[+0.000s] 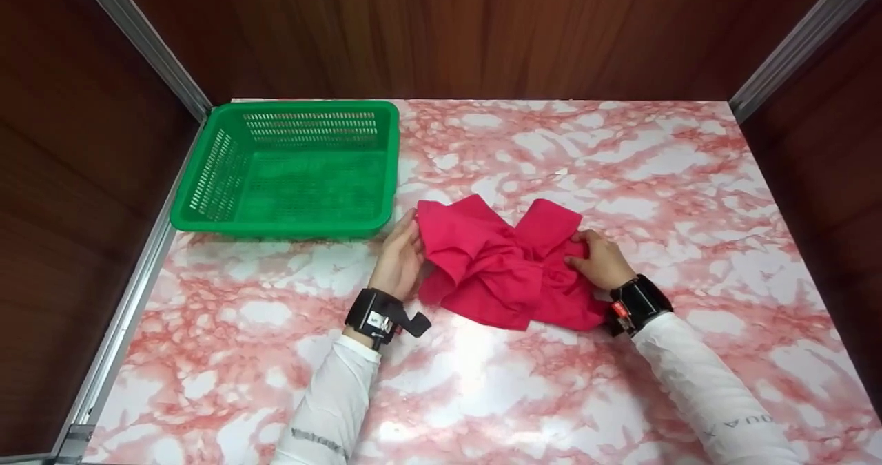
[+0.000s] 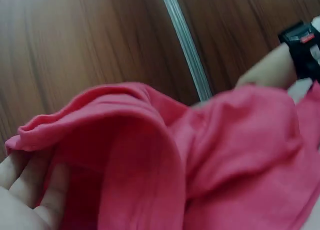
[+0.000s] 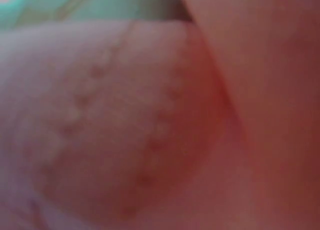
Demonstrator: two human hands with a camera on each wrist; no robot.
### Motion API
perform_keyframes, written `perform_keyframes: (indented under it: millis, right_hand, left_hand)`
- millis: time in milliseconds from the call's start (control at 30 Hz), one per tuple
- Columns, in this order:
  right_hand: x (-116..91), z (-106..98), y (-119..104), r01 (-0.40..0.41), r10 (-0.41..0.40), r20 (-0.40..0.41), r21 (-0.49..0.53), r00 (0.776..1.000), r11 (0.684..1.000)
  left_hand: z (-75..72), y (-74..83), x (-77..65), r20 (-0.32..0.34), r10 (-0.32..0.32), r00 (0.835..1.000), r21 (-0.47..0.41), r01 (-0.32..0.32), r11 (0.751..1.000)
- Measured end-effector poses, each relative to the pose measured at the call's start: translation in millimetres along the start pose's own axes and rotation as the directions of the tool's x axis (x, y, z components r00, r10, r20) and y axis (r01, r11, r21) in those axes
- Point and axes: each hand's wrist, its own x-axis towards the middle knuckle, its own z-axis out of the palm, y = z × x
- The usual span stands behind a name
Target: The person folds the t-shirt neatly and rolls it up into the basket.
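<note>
A crumpled red cloth (image 1: 496,265) lies on the pink marbled table (image 1: 551,396) between my two hands. My left hand (image 1: 400,255) grips the cloth's left edge, fingers reaching up to its far corner. In the left wrist view the red cloth (image 2: 210,155) drapes in folds over my left hand's fingers (image 2: 25,190). My right hand (image 1: 598,258) pinches the cloth's right side with curled fingers. The right wrist view is a blurred pink close-up and shows nothing I can name.
A green perforated plastic basket (image 1: 282,227) stands at the table's far left, just beyond my left hand. Dark wooden walls and metal rails (image 1: 138,38) enclose the table on three sides. Black camera bands sit on both wrists.
</note>
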Motion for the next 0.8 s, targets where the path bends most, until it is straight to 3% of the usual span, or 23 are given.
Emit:
perform_keyframes:
  millis: [67,133,200,233,267,300,333,433,467,500,533,567,633,700,800]
  right_hand:
    - [0,-1,1,-0.005,0.005,-0.005,0.0,1.0,1.0]
    - [0,-1,1,-0.019,0.019,-0.012,-0.001,1.0,1.0]
    - [1,-3,0,-0.047,0.047,-0.019,0.005,0.999,0.999]
    - [2,-5,0,-0.063,0.063,-0.026,0.009,0.998,0.998]
    - [3,-6,-1,-0.081,0.081,-0.035,0.013,0.996,0.997]
    - [3,-8,-1,-0.1,0.101,-0.043,0.018,0.994,0.995]
    - [5,-10,-2,-0.119,0.119,-0.049,0.021,0.992,0.993]
    - [9,-15,-1,-0.155,0.156,-0.055,0.019,0.986,0.988]
    - [11,-16,0,-0.161,0.161,-0.054,0.018,0.985,0.987]
    - [14,-18,0,-0.165,0.166,-0.048,0.018,0.985,0.986]
    - [17,-18,1,-0.164,0.165,-0.043,0.016,0.985,0.986]
    - [20,-18,1,-0.16,0.16,-0.037,0.016,0.986,0.987]
    - [26,-17,1,-0.143,0.144,-0.026,0.026,0.989,0.989]
    - [31,-15,0,-0.118,0.119,-0.019,0.033,0.993,0.992]
    - [37,-10,-1,-0.091,0.092,-0.014,0.029,0.996,0.995]
  left_hand:
    - [-0.3,-4.0,-3.2,0.034,0.014,0.999,0.1,-0.018,0.995]
    - [1.1,-8.9,-7.1,0.045,0.019,0.999,0.269,-0.031,0.963]
    - [4.4,-13.8,-12.6,0.016,0.027,1.0,0.473,-0.031,0.88]
    - [6.4,-16.1,-16.0,-0.006,0.033,0.999,0.577,-0.023,0.816]
    - [8.5,-18.5,-19.6,-0.024,0.043,0.999,0.693,-0.014,0.721]
    - [10.5,-20.8,-24.0,-0.044,0.048,0.998,0.8,0.006,0.6]
    - [12.2,-23.3,-28.7,-0.065,0.051,0.997,0.885,0.034,0.464]
    - [18.3,-31.5,-43.3,-0.083,0.043,0.996,0.994,0.079,0.08]
    - [20.5,-34.6,-47.4,-0.079,0.035,0.996,0.996,0.08,-0.034]
    - [22.9,-37.6,-50.6,-0.07,0.023,0.997,0.991,0.072,-0.115]
    - [25.7,-40.7,-52.9,-0.061,0.013,0.998,0.982,0.062,-0.177]
    - [29.1,-43.6,-54.0,-0.05,0.01,0.999,0.975,0.051,-0.215]
    - [35.7,-49.0,-52.5,-0.016,0.03,0.999,0.968,0.023,-0.251]
    - [41.9,-54.2,-46.9,0.004,0.071,0.997,0.971,0.013,-0.24]
    - [48.8,-60.9,-35.0,0.014,0.183,0.983,0.982,0.021,-0.188]
